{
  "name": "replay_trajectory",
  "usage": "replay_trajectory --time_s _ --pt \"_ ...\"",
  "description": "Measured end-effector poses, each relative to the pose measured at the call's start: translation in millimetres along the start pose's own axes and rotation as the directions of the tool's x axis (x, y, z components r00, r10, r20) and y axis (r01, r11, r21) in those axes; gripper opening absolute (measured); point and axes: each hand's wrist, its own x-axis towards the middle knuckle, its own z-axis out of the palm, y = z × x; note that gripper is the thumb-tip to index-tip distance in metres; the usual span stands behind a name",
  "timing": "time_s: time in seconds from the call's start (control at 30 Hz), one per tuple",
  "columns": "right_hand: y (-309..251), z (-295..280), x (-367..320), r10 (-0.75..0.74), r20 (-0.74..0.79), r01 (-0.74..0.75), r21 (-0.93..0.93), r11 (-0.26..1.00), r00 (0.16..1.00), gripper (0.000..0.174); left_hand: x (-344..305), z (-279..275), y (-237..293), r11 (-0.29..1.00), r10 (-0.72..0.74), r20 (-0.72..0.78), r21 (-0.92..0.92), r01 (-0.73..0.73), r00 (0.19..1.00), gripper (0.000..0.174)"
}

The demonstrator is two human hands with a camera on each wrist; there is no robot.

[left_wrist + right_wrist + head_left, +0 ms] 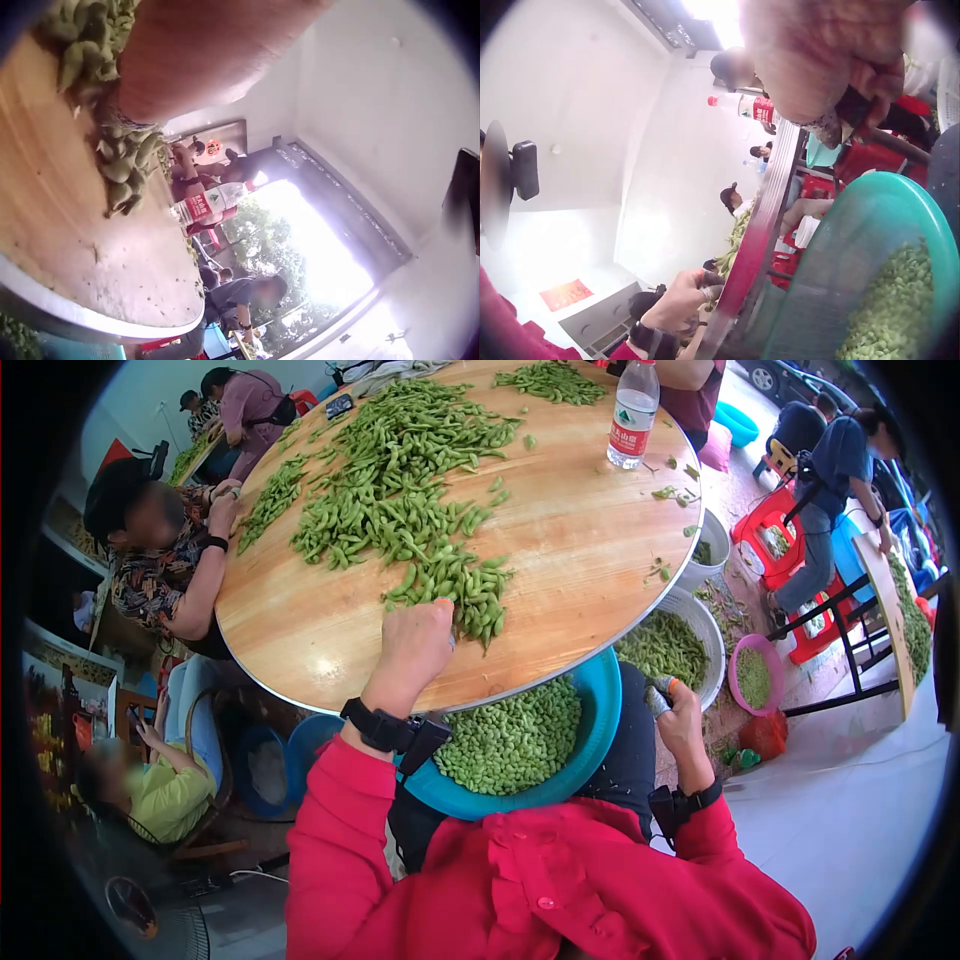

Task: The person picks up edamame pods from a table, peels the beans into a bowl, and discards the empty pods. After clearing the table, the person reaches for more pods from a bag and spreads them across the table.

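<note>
At the near edge of a heap of green soybean pods (410, 510) on the round wooden table, my left hand (415, 645) has its fingers curled onto the pods. Grey wrapping shows on one finger in the left wrist view. My right hand (683, 725) is low to the right, its fingers bent, near a pale bucket (715, 650) of pods or husks. Grey wrapping covers a fingertip (826, 129) there; I cannot tell whether this hand holds anything. Between the hands, a teal basin (600, 710) of shelled green beans (515, 735) sits at my lap, partly under the table edge.
A water bottle (633, 415) stands on the table (570, 530) at the far right. A pink basin (757, 675) and a smaller pail (710, 545) are on the floor at right. People sit at left (165, 555) and behind the table; another person bends over a bench at right (845, 480).
</note>
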Motion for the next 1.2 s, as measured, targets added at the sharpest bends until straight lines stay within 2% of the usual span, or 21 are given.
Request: replay_trajectory --time_s 0.07,0.17,0.27,0.3,0.33,0.4,0.5,0.63,0.7,0.8,0.9,1.0,1.1,1.2 --pt "-6.2 -1.1 0.3 0.057 0.017 -0.057 -0.008 0.998 0.998 0.016 0.4 -7.2 -0.9 1.000 -0.012 -0.028 0.001 0.012 1.000 0.014" --pt "-7.2 -1.1 1.5 0.021 0.004 -0.021 -0.038 0.999 1.000 0.015 -17.3 -34.8 9.5 0.975 -0.109 -0.291 -0.217 0.046 0.951 0.012" --pt "-12.7 1.1 3.0 -0.003 -0.007 0.003 -0.037 0.999 1.000 0.013 -55.5 -46.8 33.5 0.776 -0.241 -0.108 -0.618 0.125 0.964 0.013" --pt "-12.7 1.6 3.2 0.022 0.014 -0.022 -0.035 0.999 1.000 0.013 -67.4 -41.7 43.3 0.734 -0.199 -0.119 -0.675 0.067 0.973 0.014" --pt "-12.4 1.8 4.0 0.046 0.035 -0.045 -0.033 0.998 0.998 0.012 -81.7 -24.2 47.0 0.737 -0.093 -0.083 -0.676 0.013 0.992 0.017" --pt "-13.6 2.8 4.6 0.044 0.051 -0.043 -0.031 0.999 0.998 0.012 -99.2 -16.5 58.4 0.842 0.118 -0.007 -0.530 -0.103 0.993 0.024" --pt "-17.1 2.7 2.7 0.000 0.043 0.002 -0.030 1.000 0.999 0.011 -104.4 -2.0 59.1 0.782 0.214 -0.138 -0.570 -0.255 0.967 0.020" --pt "-20.7 0.2 2.0 0.028 0.044 -0.027 -0.018 0.999 0.999 0.011 -82.7 -10.4 47.5 0.806 -0.002 -0.272 -0.570 -0.159 0.962 0.016" --pt "-21.4 -0.1 1.5 0.031 0.041 -0.030 -0.008 1.000 0.999 0.012 -65.4 -3.3 29.3 0.839 -0.143 -0.261 -0.543 -0.023 0.955 0.017" --pt "-21.2 0.1 -0.2 0.022 0.049 -0.021 -0.010 1.000 0.999 0.013 -38.6 -9.0 11.3 0.936 -0.269 -0.152 -0.275 0.221 0.951 0.015" --pt "-20.5 1.0 1.5 0.025 0.067 -0.024 -0.016 1.000 0.997 0.013 -22.9 -6.0 6.5 0.976 -0.208 -0.040 -0.081 0.204 0.977 0.018" --pt "-28.5 5.4 1.9 -0.006 0.074 0.002 0.053 0.999 0.997 0.013 -13.4 -6.0 1.4 0.987 -0.160 0.031 -0.007 0.160 0.987 0.018" --pt "-43.2 11.7 3.2 -0.075 0.107 0.061 0.131 0.990 0.991 0.012 -17.6 -9.6 3.5 0.984 -0.120 0.043 -0.126 0.124 0.992 0.014" --pt "-46.7 21.6 6.2 -0.172 0.132 0.153 0.146 0.977 0.976 0.012 -36.2 -20.2 22.8 0.900 -0.145 0.043 -0.409 0.149 0.989 0.012"
